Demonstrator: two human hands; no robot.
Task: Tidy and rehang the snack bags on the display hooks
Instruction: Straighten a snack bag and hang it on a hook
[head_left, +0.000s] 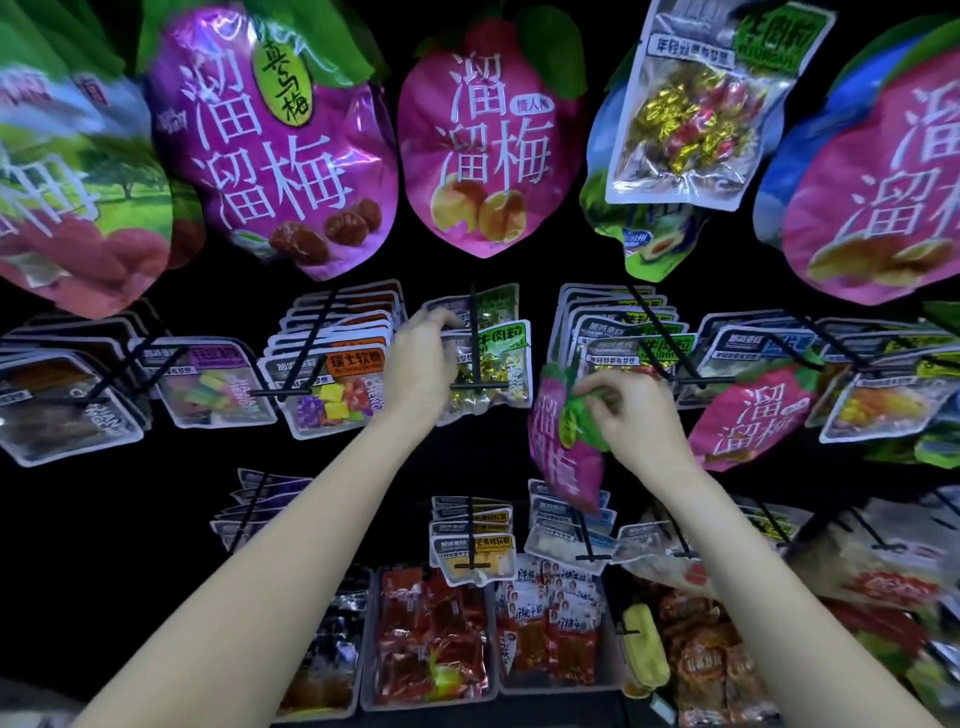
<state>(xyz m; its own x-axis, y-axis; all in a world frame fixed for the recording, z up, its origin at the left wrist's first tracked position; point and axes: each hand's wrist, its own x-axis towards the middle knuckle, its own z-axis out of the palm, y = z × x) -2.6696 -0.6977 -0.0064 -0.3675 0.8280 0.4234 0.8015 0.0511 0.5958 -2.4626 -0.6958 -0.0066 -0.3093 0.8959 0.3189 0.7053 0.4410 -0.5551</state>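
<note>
My right hand (631, 421) pinches the green top of a pink plum snack bag (563, 452), which hangs down and tilts left below the middle row. My left hand (423, 364) grips the upper left edge of a clear bag of gold-wrapped candies (493, 371) that hangs on a black display hook (474, 348) in the middle row. Just right of my right hand, another black hook (665, 348) carries several clear bags with green labels. A second pink plum bag (748, 415) hangs further right.
Large pink and purple plum bags (291, 145) hang across the top row, close to the camera. Clear candy bags (332, 384) fill the hooks at left. A lower row of hooks (472, 540) holds small packs, and bins of red snack packets (431, 639) sit at the bottom.
</note>
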